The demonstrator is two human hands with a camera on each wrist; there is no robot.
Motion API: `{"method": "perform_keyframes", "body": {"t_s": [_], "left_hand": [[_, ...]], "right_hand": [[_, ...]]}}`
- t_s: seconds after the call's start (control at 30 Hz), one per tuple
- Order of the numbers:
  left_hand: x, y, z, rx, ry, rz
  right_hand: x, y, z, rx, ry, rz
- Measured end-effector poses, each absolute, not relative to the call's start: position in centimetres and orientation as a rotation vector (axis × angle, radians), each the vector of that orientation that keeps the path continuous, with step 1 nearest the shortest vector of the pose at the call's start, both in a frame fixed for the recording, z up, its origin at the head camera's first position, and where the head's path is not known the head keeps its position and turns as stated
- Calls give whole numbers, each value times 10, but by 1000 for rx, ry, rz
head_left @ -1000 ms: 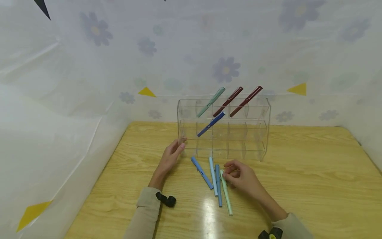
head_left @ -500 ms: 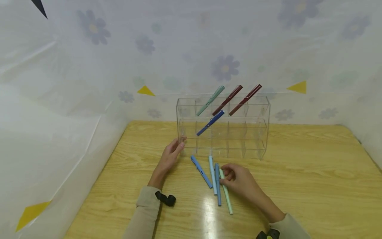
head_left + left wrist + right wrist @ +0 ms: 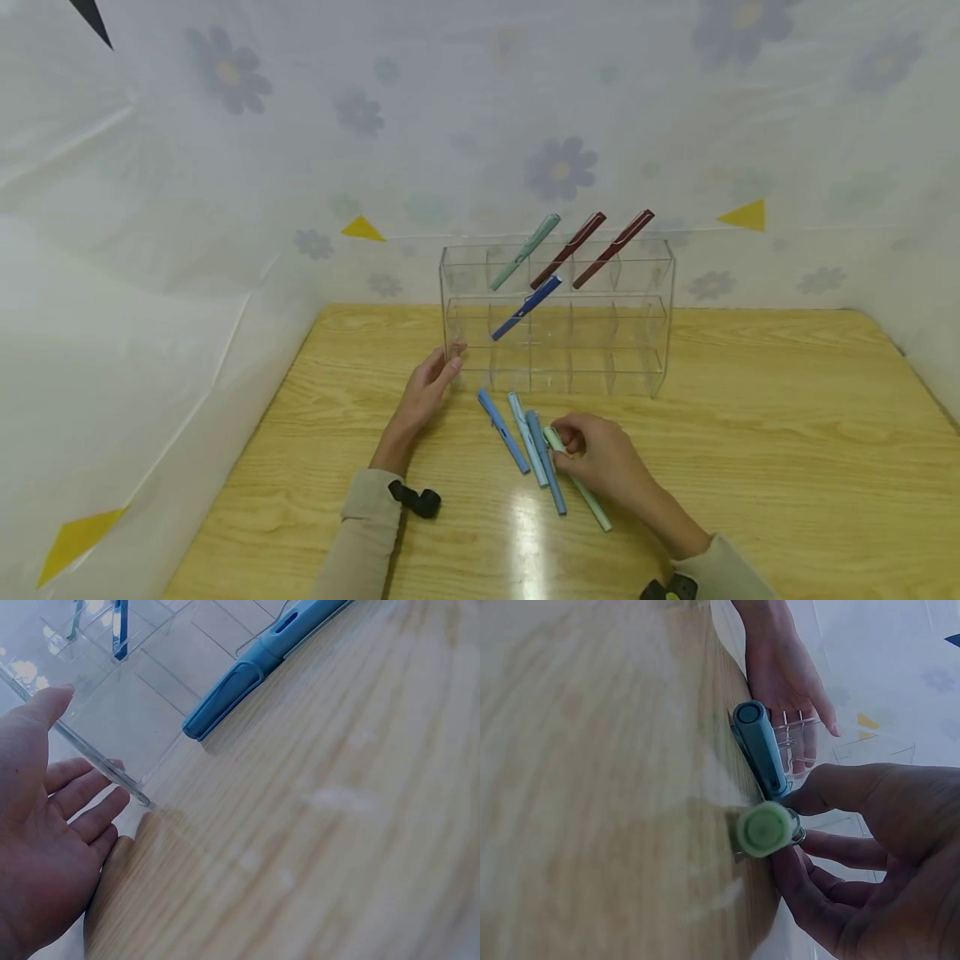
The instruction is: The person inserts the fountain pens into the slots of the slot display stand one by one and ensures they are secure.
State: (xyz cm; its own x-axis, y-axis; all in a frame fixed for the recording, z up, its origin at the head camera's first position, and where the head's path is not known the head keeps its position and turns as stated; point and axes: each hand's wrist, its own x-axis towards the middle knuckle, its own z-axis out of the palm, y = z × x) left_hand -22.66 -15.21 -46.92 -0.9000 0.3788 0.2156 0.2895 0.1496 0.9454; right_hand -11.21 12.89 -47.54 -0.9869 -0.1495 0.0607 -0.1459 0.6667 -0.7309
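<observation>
My left hand (image 3: 423,396) holds the left side panel of a clear acrylic pen rack (image 3: 670,317), thumb in front and fingers behind. With thumb and fingers, my right hand (image 3: 603,454) pinches a light green pen (image 3: 595,504) near its clip end; the right wrist view shows that pen (image 3: 765,830) end-on, close to the tabletop. Left of it lie a grey-blue pen (image 3: 547,464), a pale blue pen (image 3: 528,440) and a blue pen (image 3: 504,432), in front of the rack. The rack's lower compartments partly hide the left fingertips.
In the rack's top row lean a teal pen (image 3: 525,252) and two dark red pens (image 3: 613,249). A dark blue pen (image 3: 527,308) leans in the row below. The wooden table (image 3: 787,433) meets a flowered white sheet (image 3: 450,125) behind.
My right hand has closed on the light green pen, whose near end has swung right. The grey-blue and pale blue pens have turned, their far ends shifting left. My left hand stays at the rack.
</observation>
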Motion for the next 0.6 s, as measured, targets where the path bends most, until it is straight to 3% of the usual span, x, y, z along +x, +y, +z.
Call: {"method": "perform_keyframes", "body": {"t_s": [0.6], "left_hand": [[-226, -153, -468, 679, 2323, 1881]], "right_hand": [[-117, 141, -468, -176, 2733, -1536]]}}
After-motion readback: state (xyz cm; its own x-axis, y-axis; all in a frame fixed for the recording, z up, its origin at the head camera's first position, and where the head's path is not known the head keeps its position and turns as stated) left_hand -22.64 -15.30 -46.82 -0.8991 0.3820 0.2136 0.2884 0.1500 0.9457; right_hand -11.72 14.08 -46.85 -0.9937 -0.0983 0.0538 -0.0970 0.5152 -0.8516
